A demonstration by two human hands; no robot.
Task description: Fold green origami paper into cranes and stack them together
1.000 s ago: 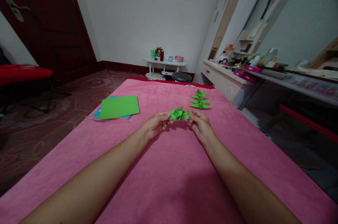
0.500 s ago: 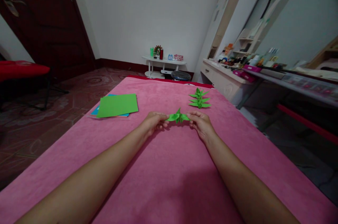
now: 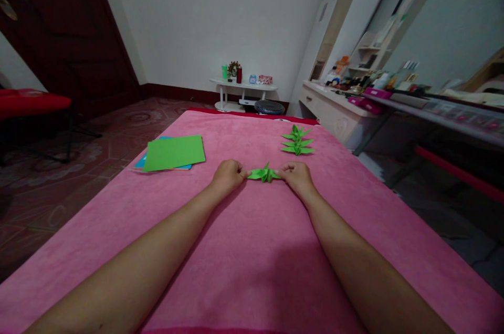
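Note:
A green origami crane (image 3: 265, 173) is stretched between my two hands, low over the pink cloth (image 3: 244, 250). My left hand (image 3: 229, 174) pinches the tip of its left wing between thumb and fingers. On the other side, my right hand (image 3: 296, 174) has its thumb and fingers closed on the right wing tip. The crane's pointed middle stands up between the wings. Beyond my right hand, several folded green cranes (image 3: 297, 142) sit close together in a row on the cloth.
Green paper sheets (image 3: 175, 153) lie over blue ones (image 3: 142, 162) at the left edge of the cloth. A red chair (image 3: 35, 103) stands at far left, a cluttered dresser (image 3: 334, 103) at right. A white side table (image 3: 244, 85) is against the back wall.
Both hands have lowered the crane slightly toward the cloth, its wings still held. My left hand has turned, showing more of its back. The view has tilted a little.

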